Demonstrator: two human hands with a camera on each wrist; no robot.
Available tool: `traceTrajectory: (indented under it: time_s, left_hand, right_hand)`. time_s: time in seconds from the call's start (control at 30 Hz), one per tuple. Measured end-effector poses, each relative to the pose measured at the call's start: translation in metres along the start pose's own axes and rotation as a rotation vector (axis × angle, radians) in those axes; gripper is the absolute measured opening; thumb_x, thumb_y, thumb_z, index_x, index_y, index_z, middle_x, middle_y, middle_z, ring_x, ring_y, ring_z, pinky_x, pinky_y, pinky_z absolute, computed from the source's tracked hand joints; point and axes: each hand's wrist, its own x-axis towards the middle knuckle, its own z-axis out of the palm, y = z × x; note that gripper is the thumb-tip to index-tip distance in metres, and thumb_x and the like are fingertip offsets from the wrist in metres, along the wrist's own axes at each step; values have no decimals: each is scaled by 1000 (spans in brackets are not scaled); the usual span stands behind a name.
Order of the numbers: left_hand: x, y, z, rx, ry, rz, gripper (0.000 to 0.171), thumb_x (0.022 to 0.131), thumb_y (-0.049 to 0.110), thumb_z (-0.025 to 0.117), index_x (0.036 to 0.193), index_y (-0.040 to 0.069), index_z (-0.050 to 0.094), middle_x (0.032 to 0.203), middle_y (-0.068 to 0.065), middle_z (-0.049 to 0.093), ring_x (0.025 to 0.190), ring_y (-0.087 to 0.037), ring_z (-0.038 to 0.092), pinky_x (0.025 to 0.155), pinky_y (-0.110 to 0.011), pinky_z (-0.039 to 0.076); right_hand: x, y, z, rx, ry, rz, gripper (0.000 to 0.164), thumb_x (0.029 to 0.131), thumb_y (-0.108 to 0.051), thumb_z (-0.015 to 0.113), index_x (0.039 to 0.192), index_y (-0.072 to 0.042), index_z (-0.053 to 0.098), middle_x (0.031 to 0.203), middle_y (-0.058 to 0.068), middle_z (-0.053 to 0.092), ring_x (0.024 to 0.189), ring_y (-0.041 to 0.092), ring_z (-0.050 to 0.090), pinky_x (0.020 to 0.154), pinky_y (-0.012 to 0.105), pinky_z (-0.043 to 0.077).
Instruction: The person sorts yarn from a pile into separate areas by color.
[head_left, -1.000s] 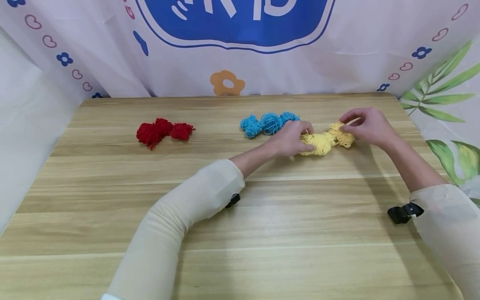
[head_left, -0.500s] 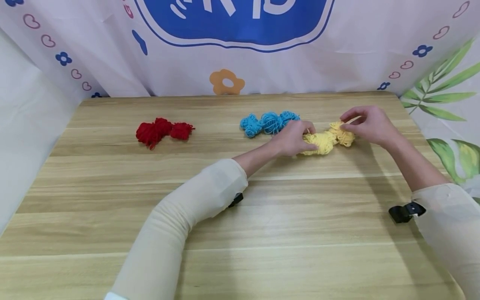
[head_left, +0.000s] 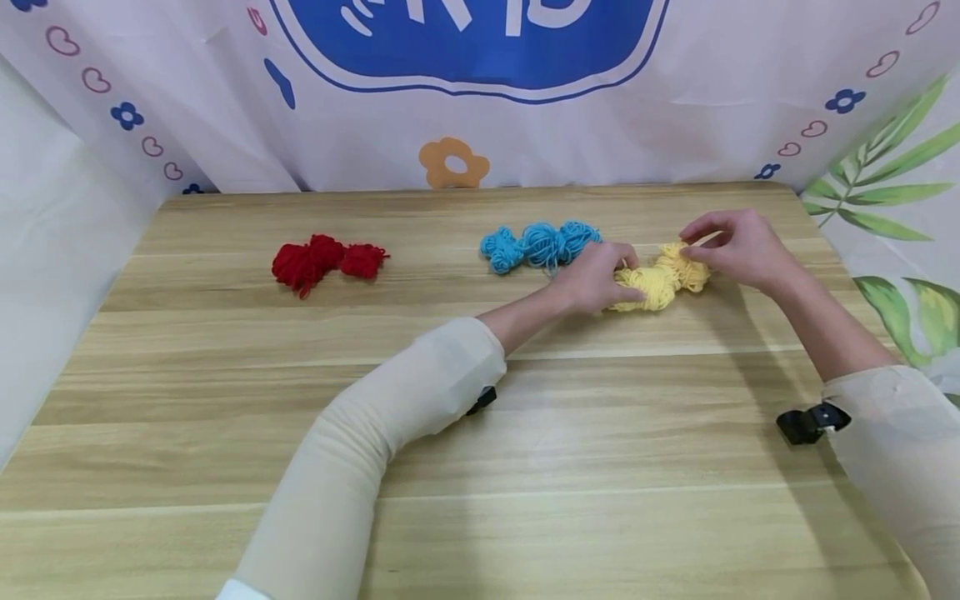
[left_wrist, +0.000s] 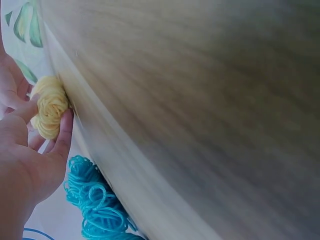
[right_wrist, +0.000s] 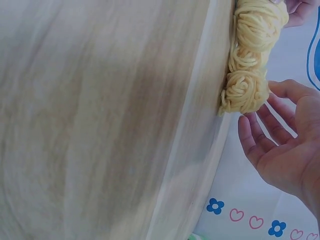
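At the back right of the table, my left hand holds the left end of a row of yellow yarn balls, thumb in front and fingers behind. In the left wrist view one yellow ball sits between that hand's thumb and fingers. My right hand touches the row's right end with its fingertips; in the right wrist view its fingers are spread loosely beside the last yellow ball. Just behind my left hand lies a row of blue yarn balls. Part of the left yellow ball is hidden by the left hand.
A cluster of red yarn balls lies at the back left of the wooden table. Behind the table's far edge hangs a white printed cloth. Black wrist cameras sit below both sleeves.
My left hand has shifted slightly to the right with the left yellow balls, drawing them closer to the right one. The right hand has stayed nearly still. The blue and red yarn stays put.
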Motion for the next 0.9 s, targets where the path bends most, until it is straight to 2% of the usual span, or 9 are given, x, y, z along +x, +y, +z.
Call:
traceTrajectory:
  time_s: [0.2,0.43,0.73,0.9]
  left_hand:
    - [2,3,1,18,-9,-7,40,93,32,80,122,6,67,117,-4,70,98,-13,60,82,-21,48]
    - [3,5,2,27,-11,8,41,93,31,80,123,6,67,120,-5,70,98,-13,61,85,-20,48]
    - [4,8,5,32,-20,4,46,93,32,80,128,6,66,124,-5,70,105,-14,64,89,-20,49]
    - [3,8,5,29,-23,7,46,93,33,80,128,7,66,121,-4,70,103,-13,63,86,-20,49]
  right_hand:
    - [-1,0,-1,12,5,-1,32,97,-15,73,120,7,69,120,27,69,76,-8,59,63,15,51]
    - [-4,-2,-4,20,30,-5,30,97,-15,72,118,6,70,112,19,73,76,-8,61,62,16,52]
    - [-5,-5,-6,37,45,0,31,97,-15,72,118,7,70,112,19,73,75,-10,61,63,14,52]
    - [-6,-6,-8,42,57,-2,32,97,-16,72,118,8,69,109,15,74,76,-10,61,64,14,52]
